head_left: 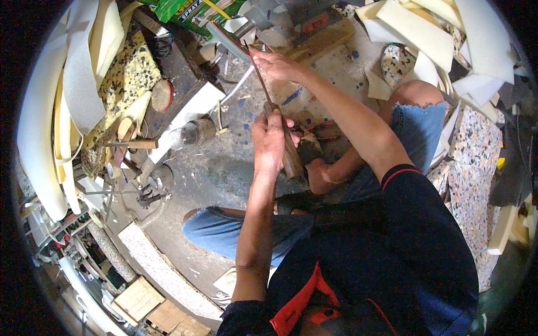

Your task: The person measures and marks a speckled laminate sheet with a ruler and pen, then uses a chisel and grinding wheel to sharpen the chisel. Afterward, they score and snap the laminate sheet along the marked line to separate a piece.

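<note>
Between my hands slants a long, thin knife (262, 82), its narrow blade seen almost edge-on. My left hand (269, 139) is closed around its wooden handle (291, 158), whose butt points down toward my foot. Farther up, my right hand (274, 64) pinches the blade near its tip, with the fingers partly hidden. The tip end lies at the rim of a round, grey-white disc (228, 40), which sits on a grey machine body (269, 17). Whether blade and disc touch, I cannot tell.
Foam sheets (84, 61) are heaped at the left, and more foam offcuts (417, 31) lie at the far right. A clear jar (192, 134) and a wooden-handled tool (134, 144) lie left of my hands. My bent knees (417, 123) flank the work spot.
</note>
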The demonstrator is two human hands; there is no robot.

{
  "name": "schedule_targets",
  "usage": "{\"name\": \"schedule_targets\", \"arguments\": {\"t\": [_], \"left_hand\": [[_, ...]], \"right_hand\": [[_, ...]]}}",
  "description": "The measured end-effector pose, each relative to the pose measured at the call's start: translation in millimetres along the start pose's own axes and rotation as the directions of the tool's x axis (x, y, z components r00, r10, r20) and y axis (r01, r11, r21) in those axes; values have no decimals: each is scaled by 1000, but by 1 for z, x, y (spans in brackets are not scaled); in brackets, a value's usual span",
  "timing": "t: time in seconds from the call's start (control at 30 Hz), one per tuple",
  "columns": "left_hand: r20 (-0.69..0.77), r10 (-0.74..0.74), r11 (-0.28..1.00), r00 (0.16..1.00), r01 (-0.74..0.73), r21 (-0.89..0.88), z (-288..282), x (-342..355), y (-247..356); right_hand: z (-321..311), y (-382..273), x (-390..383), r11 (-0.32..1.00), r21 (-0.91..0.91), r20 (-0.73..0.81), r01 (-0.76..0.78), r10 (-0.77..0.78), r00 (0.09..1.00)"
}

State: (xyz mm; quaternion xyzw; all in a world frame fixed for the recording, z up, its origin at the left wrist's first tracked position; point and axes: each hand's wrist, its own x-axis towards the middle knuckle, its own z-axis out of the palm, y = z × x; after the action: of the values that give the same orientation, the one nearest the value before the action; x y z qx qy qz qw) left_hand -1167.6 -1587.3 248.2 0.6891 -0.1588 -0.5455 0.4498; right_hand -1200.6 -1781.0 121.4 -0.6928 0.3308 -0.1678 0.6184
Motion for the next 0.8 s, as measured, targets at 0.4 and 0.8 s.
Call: {"name": "schedule_targets", "arguments": {"t": [0.4,0.8], "left_hand": [[23,38,995,999,-40,96,-6,-60,-18],[63,91,979,994,-101,176,-2,-48,-33]], "right_hand": [[6,0,-6,992,-77,-52,102,-106,993],[0,1,-49,963,-269,-204,-34,-22,979]]}}
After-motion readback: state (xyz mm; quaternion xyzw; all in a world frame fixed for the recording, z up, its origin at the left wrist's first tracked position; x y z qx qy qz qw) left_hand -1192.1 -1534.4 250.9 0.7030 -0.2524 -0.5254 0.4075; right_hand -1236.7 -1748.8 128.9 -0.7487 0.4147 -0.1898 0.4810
